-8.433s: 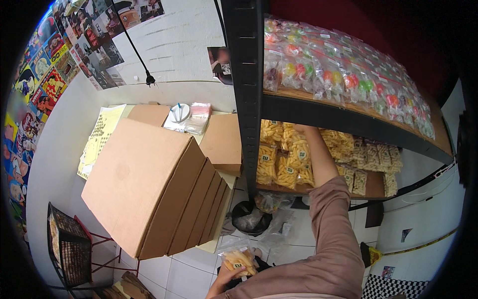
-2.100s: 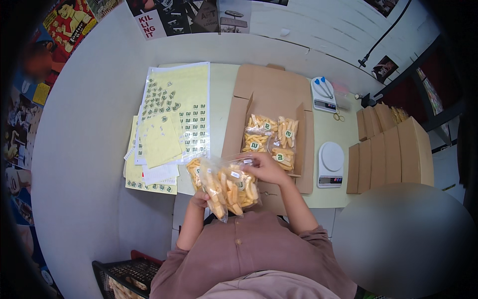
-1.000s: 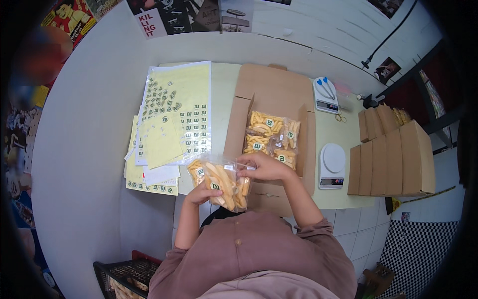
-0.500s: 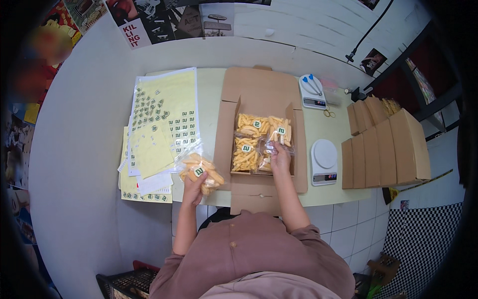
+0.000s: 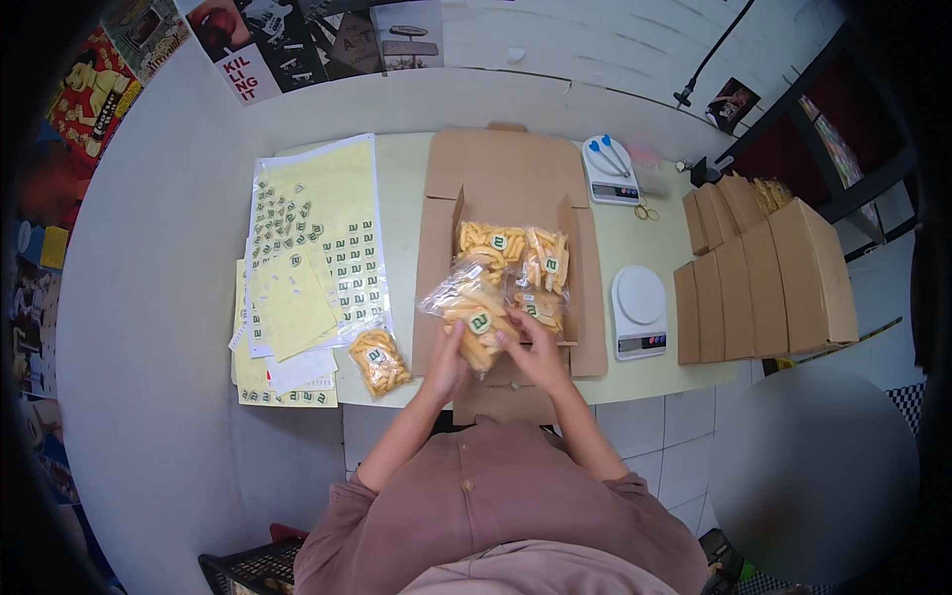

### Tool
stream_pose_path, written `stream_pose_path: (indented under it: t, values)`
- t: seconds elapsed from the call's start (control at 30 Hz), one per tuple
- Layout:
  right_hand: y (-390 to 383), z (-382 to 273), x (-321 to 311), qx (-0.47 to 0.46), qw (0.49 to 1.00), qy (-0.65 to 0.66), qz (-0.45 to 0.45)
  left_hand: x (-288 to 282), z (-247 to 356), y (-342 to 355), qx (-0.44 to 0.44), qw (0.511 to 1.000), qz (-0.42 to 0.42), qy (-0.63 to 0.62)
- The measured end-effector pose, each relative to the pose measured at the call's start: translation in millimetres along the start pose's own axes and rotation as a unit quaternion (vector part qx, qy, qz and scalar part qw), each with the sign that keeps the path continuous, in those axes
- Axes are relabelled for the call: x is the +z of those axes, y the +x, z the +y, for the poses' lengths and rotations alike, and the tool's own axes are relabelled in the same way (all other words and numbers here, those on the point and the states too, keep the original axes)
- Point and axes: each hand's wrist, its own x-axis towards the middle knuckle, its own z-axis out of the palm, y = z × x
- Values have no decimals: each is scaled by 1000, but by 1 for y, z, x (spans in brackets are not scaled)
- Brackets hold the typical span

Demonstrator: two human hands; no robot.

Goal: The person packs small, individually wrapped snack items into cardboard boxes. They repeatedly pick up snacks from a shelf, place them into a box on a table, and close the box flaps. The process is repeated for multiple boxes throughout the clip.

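A clear bag of yellow snack sticks (image 5: pixel 472 309) with a round label is held between my left hand (image 5: pixel 451 352) and my right hand (image 5: pixel 535 342), above the near part of an open cardboard box (image 5: pixel 508 161). Both hands have their fingers closed on this bag. Behind it, several similar bags (image 5: pixel 543 260) lie inside the box, partly hidden by the held one. Another labelled snack bag (image 5: pixel 380 365) lies on the pale table (image 5: pixel 397 178) left of my left hand, at the lower edge of the sticker sheets (image 5: pixel 352 278).
Two white scales (image 5: pixel 639 293) stand right of the box, the farther with tongs on it, scissors beside it. Several brown boxes (image 5: pixel 769 293) are at the right end of the table. A black basket (image 5: pixel 238 575) sits low at the left.
A bag now lies by the sticker sheets. My left hand has moved rightward; my right hand has come down from inside the box, and both now grip one bag.
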Motion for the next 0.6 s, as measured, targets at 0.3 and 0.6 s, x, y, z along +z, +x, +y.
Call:
stream_pose_path:
  t: [0.3, 0.6]
  values:
    - [54, 31, -83, -99, 955, -275, -39, 5, 11, 34, 255, 806, -75, 529]
    - [25, 29, -71, -189, 919, -345, -35, 1, -7, 48, 216, 592, -171, 757]
